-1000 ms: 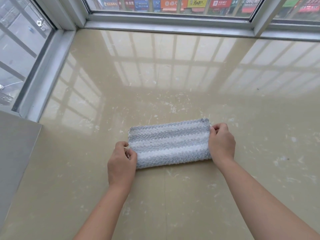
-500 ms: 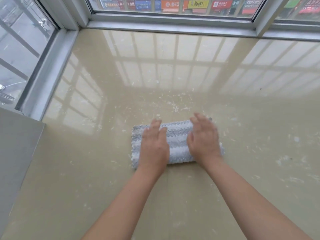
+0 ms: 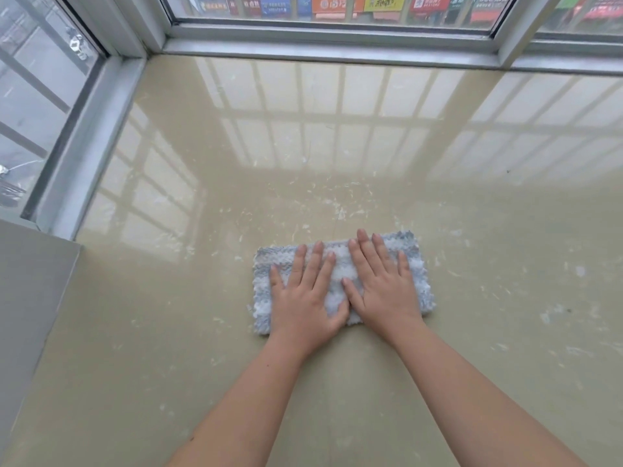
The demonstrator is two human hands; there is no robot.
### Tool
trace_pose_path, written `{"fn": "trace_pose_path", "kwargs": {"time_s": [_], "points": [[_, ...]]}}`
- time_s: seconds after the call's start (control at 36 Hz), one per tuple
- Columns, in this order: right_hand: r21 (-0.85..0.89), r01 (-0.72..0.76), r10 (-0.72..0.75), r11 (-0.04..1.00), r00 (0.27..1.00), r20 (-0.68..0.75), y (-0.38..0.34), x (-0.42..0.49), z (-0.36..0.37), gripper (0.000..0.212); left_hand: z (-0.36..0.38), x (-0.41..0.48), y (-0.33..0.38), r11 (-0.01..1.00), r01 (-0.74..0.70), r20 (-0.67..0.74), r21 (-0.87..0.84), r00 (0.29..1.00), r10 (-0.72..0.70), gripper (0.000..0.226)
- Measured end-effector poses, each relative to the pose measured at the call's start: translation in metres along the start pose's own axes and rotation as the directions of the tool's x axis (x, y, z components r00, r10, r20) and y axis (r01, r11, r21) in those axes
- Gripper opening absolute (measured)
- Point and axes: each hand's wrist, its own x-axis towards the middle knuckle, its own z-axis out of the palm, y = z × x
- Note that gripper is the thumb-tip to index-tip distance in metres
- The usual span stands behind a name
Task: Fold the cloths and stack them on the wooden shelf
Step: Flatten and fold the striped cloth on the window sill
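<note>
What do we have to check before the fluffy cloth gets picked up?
1. Cloth folded into a small rectangle: ok.
2. Cloth lying flat on the beige surface: ok.
3. Left hand and right hand pressing it with straight fingers, side by side: ok.
4. Fingers gripping the cloth, ready to lift: not ok, both hands are flat on top.
5. Surface around the cloth clean: not ok, white flecks lie scattered near it.
6. Where the wooden shelf is: cannot tell, none in view.
</note>
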Motion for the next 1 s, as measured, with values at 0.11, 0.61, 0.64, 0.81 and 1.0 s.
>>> {"fn": "trace_pose_path", "kwargs": {"time_s": [0.11, 0.61, 0.64, 0.81, 1.0], "points": [[-0.017, -0.027, 0.026, 1.0, 0.999, -0.02, 0.014, -0.001, 0.0, 0.07, -0.005, 0.001, -0.01, 0.998, 0.064, 0.03, 0.028, 0.997, -0.065, 0.087], [0.015, -0.208, 0.202, 0.978, 0.963, 0.179, 0.023, -0.012, -0.027, 0.089, -0.01, -0.012, -0.044, 0.978, 0.19, -0.141, 0.086, 0.974, -0.176, 0.062], [0.028, -0.224, 0.218, 0.974, 0.965, 0.146, 0.02, -0.008, -0.03, 0.089, -0.012, -0.009, -0.036, 0.979, 0.193, -0.181, 0.066, 0.967, -0.178, 0.062], [0.293, -0.017, 0.017, 0.956, 1.0, 0.003, -0.021, 0.012, -0.032, 0.068, -0.001, 0.019, 0.019, 0.998, -0.045, -0.219, 0.034, 0.974, 0.051, 0.073], [0.224, 0.031, -0.035, 0.974, 0.999, 0.011, -0.015, 0.006, -0.002, 0.055, 0.006, 0.018, 0.018, 0.998, -0.031, -0.044, 0.054, 0.998, 0.033, 0.054]]}}
